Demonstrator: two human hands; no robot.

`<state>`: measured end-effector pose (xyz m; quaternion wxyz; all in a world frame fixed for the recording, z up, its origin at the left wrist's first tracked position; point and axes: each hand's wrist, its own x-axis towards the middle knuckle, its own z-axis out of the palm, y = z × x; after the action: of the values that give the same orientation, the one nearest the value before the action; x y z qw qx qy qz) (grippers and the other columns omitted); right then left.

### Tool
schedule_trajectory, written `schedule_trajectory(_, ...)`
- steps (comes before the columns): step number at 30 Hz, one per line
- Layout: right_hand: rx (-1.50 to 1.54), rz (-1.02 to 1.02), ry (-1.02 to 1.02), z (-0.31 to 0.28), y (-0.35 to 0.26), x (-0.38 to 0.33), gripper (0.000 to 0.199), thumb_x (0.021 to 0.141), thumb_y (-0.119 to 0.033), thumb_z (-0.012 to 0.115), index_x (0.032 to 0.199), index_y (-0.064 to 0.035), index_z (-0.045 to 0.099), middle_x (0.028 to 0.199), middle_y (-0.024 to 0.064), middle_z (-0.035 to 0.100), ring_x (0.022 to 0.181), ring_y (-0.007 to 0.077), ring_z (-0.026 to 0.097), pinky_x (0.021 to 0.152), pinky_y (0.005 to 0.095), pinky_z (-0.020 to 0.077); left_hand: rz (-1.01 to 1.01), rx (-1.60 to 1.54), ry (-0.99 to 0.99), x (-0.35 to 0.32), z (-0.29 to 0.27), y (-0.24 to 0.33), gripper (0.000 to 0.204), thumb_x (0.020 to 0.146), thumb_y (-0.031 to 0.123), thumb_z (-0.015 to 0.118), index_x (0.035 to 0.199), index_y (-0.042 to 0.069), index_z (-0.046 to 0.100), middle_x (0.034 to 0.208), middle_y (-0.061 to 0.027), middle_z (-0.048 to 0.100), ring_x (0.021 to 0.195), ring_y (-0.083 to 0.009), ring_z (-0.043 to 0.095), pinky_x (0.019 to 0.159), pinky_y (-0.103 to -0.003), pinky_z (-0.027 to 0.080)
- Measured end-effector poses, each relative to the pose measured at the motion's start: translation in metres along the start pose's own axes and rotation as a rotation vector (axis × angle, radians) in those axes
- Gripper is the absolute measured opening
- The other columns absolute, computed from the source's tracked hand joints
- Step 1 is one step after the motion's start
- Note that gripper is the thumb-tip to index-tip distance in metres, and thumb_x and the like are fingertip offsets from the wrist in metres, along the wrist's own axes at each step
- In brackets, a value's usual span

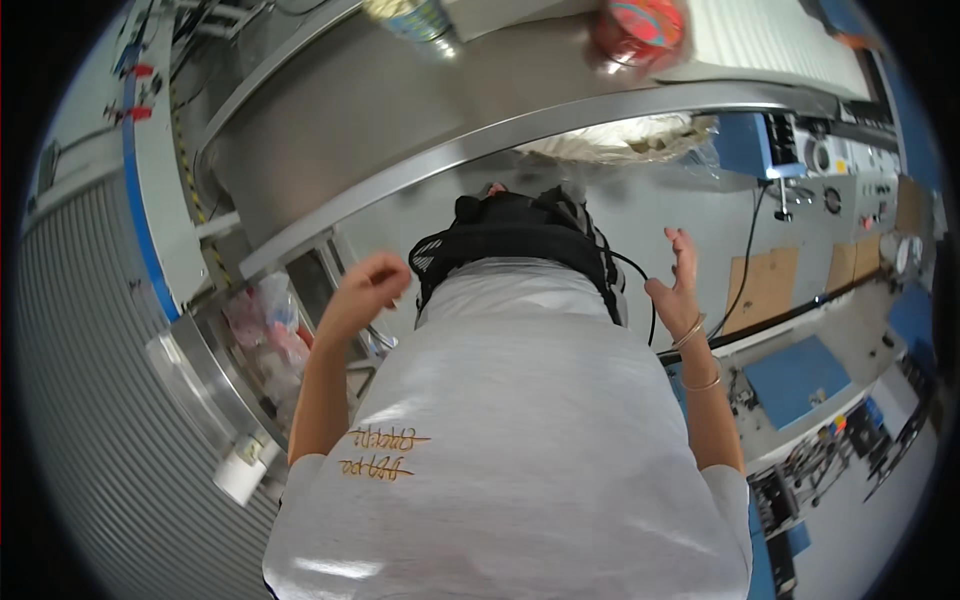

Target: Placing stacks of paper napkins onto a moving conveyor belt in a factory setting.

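Note:
My left hand (371, 285) hangs in the air beside my left hip, its fingers curled in and nothing visible in them. On the other side my right hand (680, 280) is held up away from my body. Its fingers and thumb stand apart, with nothing between them, and two bracelets circle the wrist. A black waist bag (510, 232) with straps sits at my front, between the hands and touched by neither. From its right side a black cable (637, 266) runs down.
Ahead is a steel table (330, 130) carrying a red round tub (640, 35), a patterned can (412, 18) and a white ridged sheet (770, 45). Clear plastic wrapping (630, 138) lies beyond its near edge. Plastic bags (270, 320) are at left, brown cardboard (762, 288) at right.

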<state>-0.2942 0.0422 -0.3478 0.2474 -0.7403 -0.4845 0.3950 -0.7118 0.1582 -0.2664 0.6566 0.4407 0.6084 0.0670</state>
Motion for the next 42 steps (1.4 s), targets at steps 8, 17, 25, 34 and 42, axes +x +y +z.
schedule_trajectory(8, -0.112, 0.028, -0.315, 0.015, -0.097, 0.026, 0.027, 0.073, -0.019, 0.073, 0.089, -0.0024, 0.059, 0.072, 0.0059, 0.062, 0.057, 0.014, 0.056, 0.058, 0.0264, 0.0474, -0.18, -0.182, 0.048, -0.064, 0.042, -0.074, 0.015, 0.087, 0.017, 0.063, 0.082, 0.004, 0.057, 0.069, 0.0013, 0.056, 0.063, -0.0046, 0.049, 0.054, -0.021, 0.04)
schedule_trajectory(17, -0.36, -0.306, -0.371, 0.036, -0.097, 0.045, 0.041, 0.087, -0.025, 0.057, 0.127, -0.0163, 0.051, 0.087, 0.0175, 0.063, 0.079, 0.0368, 0.062, 0.067, 0.0436, 0.0485, -0.152, 0.189, 0.37, -0.012, 0.071, -0.057, 0.032, 0.079, 0.027, 0.064, 0.093, -0.002, 0.063, 0.077, -0.0141, 0.064, 0.067, -0.0231, 0.06, 0.066, -0.032, 0.047)
schedule_trajectory(25, -0.459, -0.492, -0.413, 0.021, -0.1, 0.045, 0.044, 0.079, -0.008, 0.058, 0.12, -0.0236, 0.059, 0.091, 0.0109, 0.064, 0.083, 0.0327, 0.061, 0.07, 0.0398, 0.0489, 0.046, 0.166, 0.499, -0.046, 0.078, -0.046, 0.013, 0.082, 0.01, 0.057, 0.094, 0.003, 0.06, 0.078, -0.0171, 0.062, 0.073, -0.0324, 0.06, 0.066, -0.04, 0.046)
schedule_trajectory(34, -0.21, -0.754, -0.332, 0.009, -0.105, 0.033, 0.059, 0.06, 0.008, 0.054, 0.112, -0.018, 0.064, 0.089, 0.006, 0.063, 0.08, 0.0271, 0.059, 0.07, 0.0365, 0.0503, -0.085, -0.484, 0.366, -0.123, 0.098, -0.046, 0.016, 0.087, 0.005, 0.058, 0.097, -0.001, 0.047, 0.076, -0.0053, 0.057, 0.066, -0.01, 0.055, 0.057, -0.025, 0.047)
schedule_trajectory(42, -0.161, -0.785, -0.378, -0.008, -0.091, 0.035, 0.039, 0.072, 0.0, 0.062, 0.108, -0.0131, 0.066, 0.095, 0.0092, 0.064, 0.087, 0.0278, 0.061, 0.074, 0.0342, 0.0503, -0.563, -0.317, 0.009, -0.144, 0.159, -0.08, 0.036, 0.082, 0.016, 0.066, 0.106, -0.007, 0.053, 0.087, -0.0128, 0.063, 0.072, -0.0208, 0.061, 0.063, -0.033, 0.049)
